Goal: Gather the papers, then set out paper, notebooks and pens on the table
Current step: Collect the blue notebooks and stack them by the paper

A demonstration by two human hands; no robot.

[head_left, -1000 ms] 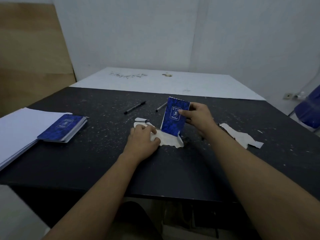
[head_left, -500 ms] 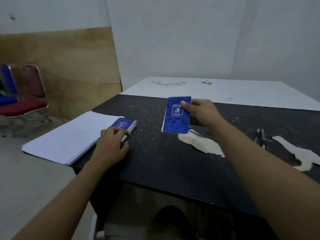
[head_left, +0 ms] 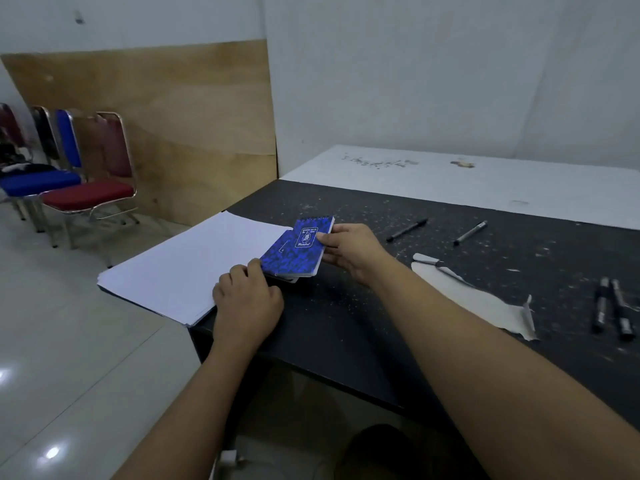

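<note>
1. The right hand [head_left: 349,252] pinches the upper notebook [head_left: 308,245] at its right long edge. The thumb lies on the blue cover and the other fingers [head_left: 332,262] are under it.
2. This notebook hangs low and tilted, partly over the lower notebook [head_left: 278,251]. The lower one lies on the right border of the paper stack [head_left: 187,268], just left of the right fingers.
3. The left hand [head_left: 247,301] shows its back, with its fingers [head_left: 254,268] bent and the tips at the near edge of the lower notebook. Whether they pinch it or only rest on it cannot be told.
4. As a judgement, the notebook looks small and light, and its card cover is probably stiff enough for a simple pinch. The glossy cover may slip, so a hold across the long edge seems safer than one by the spiral [head_left: 313,220], where the pages could swing open.
5. The loose sheets of the stack probably slide and bend, so two hands at its sides would suit it.
6. A pen [head_left: 407,229] lies on the desk [head_left: 346,327], well to the right of the right fingers. It is thin and may roll.
</note>
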